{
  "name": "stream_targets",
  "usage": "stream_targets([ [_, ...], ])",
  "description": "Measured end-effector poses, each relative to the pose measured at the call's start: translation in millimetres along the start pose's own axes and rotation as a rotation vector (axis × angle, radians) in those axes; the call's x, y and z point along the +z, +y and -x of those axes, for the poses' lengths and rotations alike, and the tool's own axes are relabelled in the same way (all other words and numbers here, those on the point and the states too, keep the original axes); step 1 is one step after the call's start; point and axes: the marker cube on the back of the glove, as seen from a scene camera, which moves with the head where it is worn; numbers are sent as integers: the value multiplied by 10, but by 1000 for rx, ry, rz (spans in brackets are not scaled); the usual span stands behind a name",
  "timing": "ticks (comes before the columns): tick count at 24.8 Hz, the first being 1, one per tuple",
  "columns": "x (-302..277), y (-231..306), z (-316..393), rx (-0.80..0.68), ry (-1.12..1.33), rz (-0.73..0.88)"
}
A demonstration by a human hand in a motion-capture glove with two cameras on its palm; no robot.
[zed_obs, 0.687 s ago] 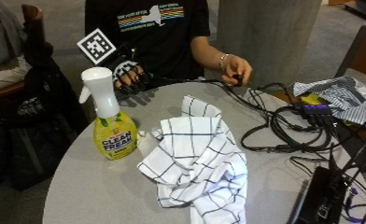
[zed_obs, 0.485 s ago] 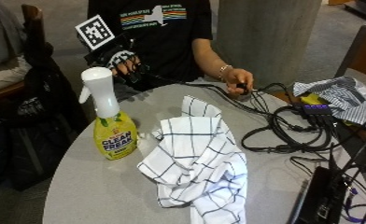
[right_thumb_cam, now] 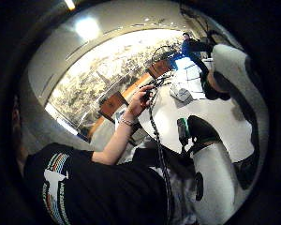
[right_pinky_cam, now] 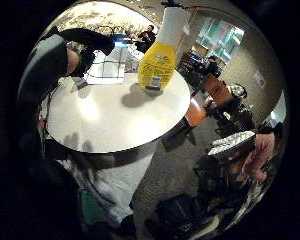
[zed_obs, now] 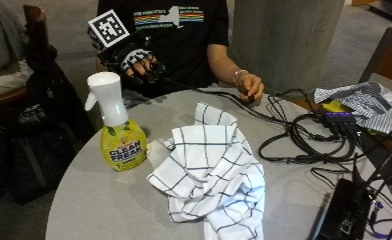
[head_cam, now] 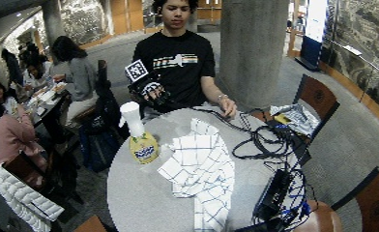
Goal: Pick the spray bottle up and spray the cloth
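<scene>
spray bottle (zed_obs: 118, 131) stands upright at left of frame: rigid plastic, likely light; best taken round the narrow white neck below the trigger. gloved right hand (zed_obs: 137, 62) hovers at upper left, fingers loosely spread, holding nothing. cloth (zed_obs: 212, 172) at centre is soft, crumpled.

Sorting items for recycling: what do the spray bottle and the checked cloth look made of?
Spray bottle: looks like plastic, a smooth yellow body with a printed label and a matte white trigger head. Cloth: seems woven fabric, probably cotton, white with dark grid lines; it lies crumpled in soft folds on the table.

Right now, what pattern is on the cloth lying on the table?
White cloth with thin dark grid checks; clearest in the outside view.
</scene>
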Motion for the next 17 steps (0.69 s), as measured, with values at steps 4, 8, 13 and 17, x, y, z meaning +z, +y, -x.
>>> stream_targets([
  [4, 18, 19, -4, -10, -10, 24],
  [8, 4, 22, -9, 14, -7, -16],
  [13, -17, 62, -53, 50, -85, -47],
  [17, -11, 110, -132, 101, -207, -67],
])
